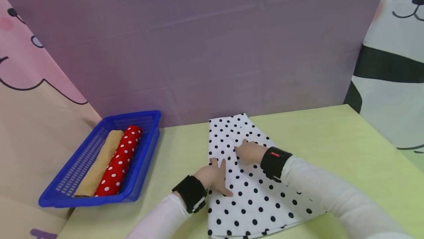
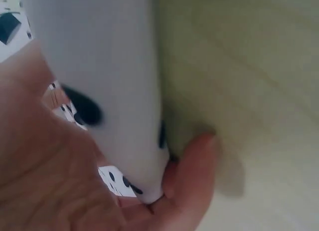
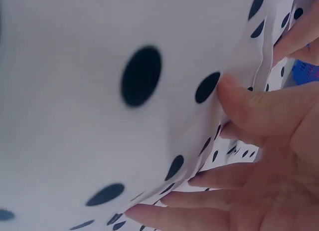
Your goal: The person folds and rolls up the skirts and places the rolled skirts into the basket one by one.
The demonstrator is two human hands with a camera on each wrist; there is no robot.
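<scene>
Two hands lie on a white cloth [image 1: 246, 191] with black dots, which is spread on the green tabletop [image 1: 334, 139]. The left hand [image 1: 213, 176] rests on the cloth's left edge. Its fingers [image 1: 222, 166] are straight and a little apart, flat on the fabric, and the thumb reaches down over the dots. In the left wrist view a fold of the cloth [image 2: 114, 91] passes between palm and thumb [image 2: 192, 178]; the thumb tip touches the tabletop [image 2: 259, 81] just beside the cloth edge. Whether the thumb really clamps the fold I cannot tell.

The right hand [image 1: 250, 152] lies just beyond the left fingers, further up the cloth. Its fingers [image 1: 240, 150] point to the left and press on a fold line. In the right wrist view the fingers [image 3: 209, 198] are almost straight and close together under a raised layer of cloth [image 3: 99, 116], and the thumb [image 3: 259, 109] touches the edge of this layer from the other side.

Both wrists carry a black band; the right band [image 1: 274, 161] has a small red label, too small to read.

Well apart from the left fingers, on the left, stands a blue basket [image 1: 66, 191]. In it lie a red roll [image 1: 120, 161] with white dots and, touching it, a tan roll [image 1: 99, 165].
</scene>
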